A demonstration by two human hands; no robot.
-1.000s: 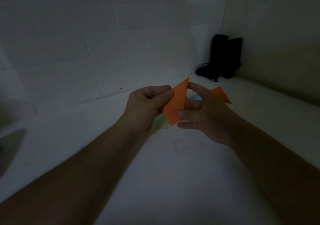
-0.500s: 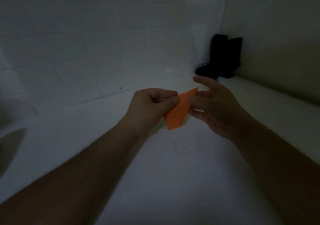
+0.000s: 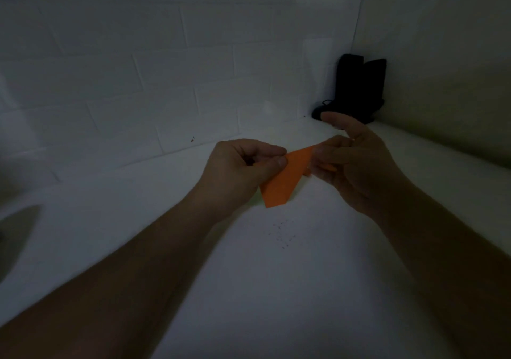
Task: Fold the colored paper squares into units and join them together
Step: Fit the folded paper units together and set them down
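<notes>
Dimly lit, the scene sits over a white counter that runs back to a white tiled wall. At the far left edge a dark curved shape cuts into the counter; what it is cannot be told.

Moving rightward, the left hand is raised above the counter with its fingers curled, and its thumb and forefinger pinch the left edge of a folded orange paper. That paper is held in the air between the two hands, tilted, its lower pointed end hanging toward the counter and its upper end reaching up to the right. Below it a scatter of tiny dark specks lies on the white surface.

Next comes the right hand, whose fingers meet the paper's upper right end, with the thumb lifted and pointing up and away from them. A sliver of orange shows under these fingers, but whether it belongs to the same piece or to a second one cannot be told.

Farther right, in the corner where the walls meet, a black object stands upright on the counter, well apart from the hands.
</notes>
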